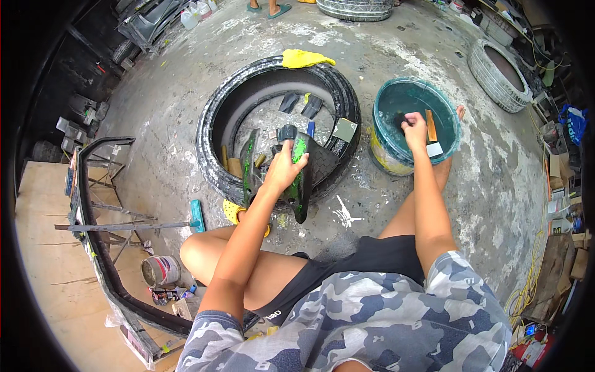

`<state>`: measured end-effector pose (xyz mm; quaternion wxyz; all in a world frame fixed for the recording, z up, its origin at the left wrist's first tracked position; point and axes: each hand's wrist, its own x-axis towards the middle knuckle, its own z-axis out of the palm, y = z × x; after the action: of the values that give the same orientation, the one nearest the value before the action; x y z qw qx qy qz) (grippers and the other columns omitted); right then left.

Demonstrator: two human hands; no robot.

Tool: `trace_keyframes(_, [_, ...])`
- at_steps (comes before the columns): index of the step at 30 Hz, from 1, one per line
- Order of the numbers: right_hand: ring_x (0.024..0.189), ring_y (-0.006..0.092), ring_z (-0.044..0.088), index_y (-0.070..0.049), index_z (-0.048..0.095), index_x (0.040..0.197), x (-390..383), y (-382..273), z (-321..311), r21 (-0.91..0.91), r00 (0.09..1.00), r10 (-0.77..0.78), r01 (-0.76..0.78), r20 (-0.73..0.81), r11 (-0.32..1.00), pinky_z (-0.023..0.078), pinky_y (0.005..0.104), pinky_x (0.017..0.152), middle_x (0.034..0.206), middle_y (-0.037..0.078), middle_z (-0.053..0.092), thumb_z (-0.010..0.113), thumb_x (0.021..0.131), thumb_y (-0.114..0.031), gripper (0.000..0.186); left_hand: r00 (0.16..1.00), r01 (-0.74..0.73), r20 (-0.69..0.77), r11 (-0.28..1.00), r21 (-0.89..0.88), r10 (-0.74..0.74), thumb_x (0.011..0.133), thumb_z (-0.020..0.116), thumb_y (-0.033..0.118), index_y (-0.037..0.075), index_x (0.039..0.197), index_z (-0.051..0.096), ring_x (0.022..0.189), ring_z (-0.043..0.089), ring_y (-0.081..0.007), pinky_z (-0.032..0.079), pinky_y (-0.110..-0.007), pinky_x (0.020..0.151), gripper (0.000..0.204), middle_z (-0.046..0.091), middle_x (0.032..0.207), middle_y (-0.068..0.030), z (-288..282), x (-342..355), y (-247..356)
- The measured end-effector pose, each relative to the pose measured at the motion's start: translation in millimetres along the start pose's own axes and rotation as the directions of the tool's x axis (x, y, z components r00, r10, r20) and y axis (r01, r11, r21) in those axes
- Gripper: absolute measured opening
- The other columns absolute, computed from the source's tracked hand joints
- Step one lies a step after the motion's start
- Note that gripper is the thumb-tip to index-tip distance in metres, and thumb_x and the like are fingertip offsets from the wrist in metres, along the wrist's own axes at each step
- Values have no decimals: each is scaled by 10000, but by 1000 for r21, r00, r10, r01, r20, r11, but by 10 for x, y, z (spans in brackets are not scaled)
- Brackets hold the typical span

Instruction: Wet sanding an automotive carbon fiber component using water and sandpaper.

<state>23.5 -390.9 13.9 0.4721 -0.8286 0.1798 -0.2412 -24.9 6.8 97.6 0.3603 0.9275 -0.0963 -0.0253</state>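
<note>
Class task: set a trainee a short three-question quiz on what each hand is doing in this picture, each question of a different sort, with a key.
1. True or false: the right hand is inside the teal bucket.
2. Multiple choice: the left hand grips A) a yellow cloth, B) a black panel with green paint, C) a paint can.
3. Fill in: the black panel leans on the rim of a ____ lying flat on the floor.

Key
1. True; it holds a small dark object over the water, too small to identify.
2. B.
3. Tyre; the yellow cloth lies on its far rim.
</note>
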Motion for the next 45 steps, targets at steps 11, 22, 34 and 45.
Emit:
trace_keyframes(11, [868, 138, 568, -12, 504, 1094, -1292, -709, 118, 543, 992, 119, -127, 51, 830, 457, 255, 789, 952, 74, 592, 592, 807, 40, 305, 981, 90, -166, 995, -41, -96, 769, 675, 334, 54, 1172, 493, 967, 569, -374, 432, -429, 841, 524, 593, 978, -228, 196, 72, -105])
trace_keyframes(22, [930, 166, 610, -89, 500, 1194, -1765, -1128, 609, 719, 730, 160, -683, 665, 130, 523, 328, 776, 1066, 68, 601, 468, 867, -26, 335, 887, -437, -202, 896, -76, 415, 777, 653, 87, 84, 966, 642, 1038, 494, -274, 385, -368, 937, 189, 592, 1014, -86, 84, 9, -98])
trace_keyframes(34, [939, 145, 546, -54, 479, 1177, -1804, -1302, 854, 690, 899, 55, -372, 435, 621, 462, 282, 852, 1076, 77, 552, 522, 844, 40, 348, 992, -123, -81, 850, -512, 94, 800, 684, 136, 76, 1108, 632, 782, 567, -115, 420, -298, 853, 318, 619, 743, -24, 134, 6, -142])
trace_keyframes(45, [813, 187, 593, -31, 504, 1165, -1865, -1732, 1077, 299, 964, -230, 182, 134, 937, 490, 312, 739, 915, 111, 596, 595, 842, -51, 336, 988, -154, -77, 817, -556, 135, 808, 666, 30, 40, 1128, 618, 711, 513, -33, 415, -206, 757, 324, 569, 735, 41, 116, 20, -104])
